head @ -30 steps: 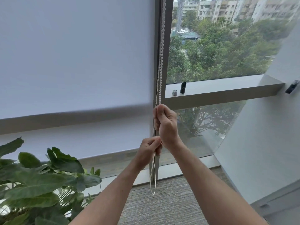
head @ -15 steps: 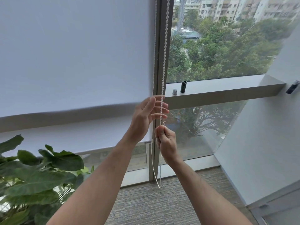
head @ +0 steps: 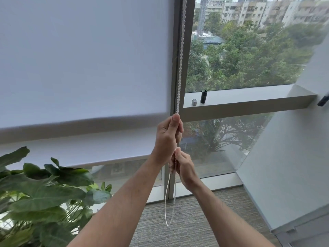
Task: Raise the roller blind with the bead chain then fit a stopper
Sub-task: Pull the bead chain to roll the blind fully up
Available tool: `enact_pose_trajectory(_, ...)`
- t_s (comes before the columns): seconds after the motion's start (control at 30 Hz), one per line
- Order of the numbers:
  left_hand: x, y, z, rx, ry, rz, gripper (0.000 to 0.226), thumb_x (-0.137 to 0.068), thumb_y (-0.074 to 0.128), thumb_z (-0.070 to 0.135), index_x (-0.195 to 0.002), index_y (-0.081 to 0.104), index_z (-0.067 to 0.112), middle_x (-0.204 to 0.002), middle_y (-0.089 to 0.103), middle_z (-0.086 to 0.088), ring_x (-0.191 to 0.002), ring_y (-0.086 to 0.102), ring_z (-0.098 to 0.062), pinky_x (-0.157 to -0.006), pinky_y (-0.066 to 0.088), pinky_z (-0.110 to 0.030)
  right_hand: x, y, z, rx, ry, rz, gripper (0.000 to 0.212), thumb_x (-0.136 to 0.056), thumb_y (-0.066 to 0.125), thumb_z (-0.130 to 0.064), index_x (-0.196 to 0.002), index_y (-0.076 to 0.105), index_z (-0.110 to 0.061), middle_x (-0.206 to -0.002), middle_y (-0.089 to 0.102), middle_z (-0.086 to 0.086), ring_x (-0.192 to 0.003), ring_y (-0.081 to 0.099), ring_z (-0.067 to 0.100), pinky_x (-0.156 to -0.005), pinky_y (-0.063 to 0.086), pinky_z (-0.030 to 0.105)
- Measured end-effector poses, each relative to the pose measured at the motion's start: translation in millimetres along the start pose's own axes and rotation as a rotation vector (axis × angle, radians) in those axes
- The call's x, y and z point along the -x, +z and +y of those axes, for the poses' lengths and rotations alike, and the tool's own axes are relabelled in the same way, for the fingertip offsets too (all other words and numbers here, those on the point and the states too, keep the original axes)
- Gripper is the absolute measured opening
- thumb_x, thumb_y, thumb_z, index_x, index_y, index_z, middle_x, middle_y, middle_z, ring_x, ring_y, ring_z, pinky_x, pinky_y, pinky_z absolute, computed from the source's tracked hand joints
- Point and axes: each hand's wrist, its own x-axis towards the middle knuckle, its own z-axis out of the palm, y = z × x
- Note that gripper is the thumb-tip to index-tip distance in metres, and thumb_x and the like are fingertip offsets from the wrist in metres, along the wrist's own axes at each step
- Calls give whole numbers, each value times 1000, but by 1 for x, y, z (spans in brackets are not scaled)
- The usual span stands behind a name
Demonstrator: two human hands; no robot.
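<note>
A white roller blind [head: 85,57] covers the left window pane; its bottom bar [head: 80,162] hangs a little above the floor sill. The white bead chain [head: 180,68] runs down along the grey window post and loops low near the carpet. My left hand [head: 167,138] is closed around the chain at the height of the window ledge. My right hand [head: 183,166] grips the chain just below it, the two hands almost touching. No stopper shows in either hand.
A leafy green plant [head: 44,193] fills the lower left. On the window ledge [head: 249,102] stand a small silver cylinder [head: 194,102] and a black cylinder [head: 203,96]. A white wall [head: 293,148] angles in at the right, with grey carpet below.
My left hand, open half a second ago, has closed on the chain above the right hand. The right hand has dropped lower. The blind's bottom bar sits higher than one second ago.
</note>
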Motion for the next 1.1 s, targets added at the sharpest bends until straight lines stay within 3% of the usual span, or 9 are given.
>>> enact_pose_trajectory(0.13,11,-4,-9,-70,-16,29,42,-100,42,38,-60,54,26,-43,36,11,-37,27,-7,-39,25,-19,-17,-6,-18,32,-70,39,53,-107,27,-38,-91,75,-22,-88,73,4,-84,67,18,-77,53,31)
enact_pose_trajectory(0.2,20,-6,-18,-81,-35,35,44,-101,41,34,-59,52,26,-45,37,11,-39,28,-7,-40,26,-20,-26,-4,-40,39,-120,60,50,-104,30,-46,-95,75,-26,-89,76,-3,-88,70,11,-79,53,27)
enact_pose_trajectory(0.3,36,-10,-34,-147,-80,28,44,-101,42,34,-58,52,29,-48,38,11,-41,29,-10,-40,22,-28,-35,4,-73,23,-178,63,55,-98,34,-50,-110,69,-9,-92,72,13,-92,68,25,-86,53,41)
enact_pose_trajectory(0.47,65,-21,-65,-243,-231,48,42,-97,45,43,-60,54,27,-51,39,2,-44,32,-14,-45,23,-33,-37,25,-124,-92,-342,-107,43,-104,30,-36,-114,61,-9,-82,61,12,-70,57,24,-62,47,36)
enact_pose_trajectory(0.57,75,-28,-76,-259,-303,50,43,-97,45,43,-59,53,25,-50,37,0,-45,31,-14,-47,21,-35,-36,34,-128,-84,-386,-103,35,-103,33,-32,-91,60,-13,-60,42,-4,-50,32,10,-45,23,26)
enact_pose_trajectory(0.83,73,-22,-79,-192,-347,-96,43,-99,45,37,-66,61,14,-52,37,2,-50,31,-14,-51,20,-33,-34,32,-117,-85,-472,72,37,-102,39,-26,-69,53,-18,-47,33,-13,-39,25,6,-38,20,19)
enact_pose_trajectory(0.9,69,-27,-79,-219,-346,-151,40,-99,44,32,-73,68,12,-54,49,0,-51,42,-14,-51,30,-24,-33,30,-113,-72,-476,97,37,-102,39,-27,-68,53,-19,-46,33,-11,-38,25,6,-38,20,19)
enact_pose_trajectory(1.0,60,-39,-81,-292,-409,-189,37,-92,43,31,-82,75,17,-77,72,-6,-73,67,-18,-69,53,-28,-30,27,-100,-34,-449,141,37,-101,42,-27,-67,54,-21,-47,33,-5,-39,26,8,-38,19,22)
enact_pose_trajectory(1.1,47,-51,-84,-323,-443,-97,39,-82,41,28,-98,75,17,-102,75,-11,-101,69,-27,-89,56,-42,-26,24,-82,-28,-405,166,36,-100,43,-26,-66,53,-18,-47,33,-5,-39,26,7,-38,18,22)
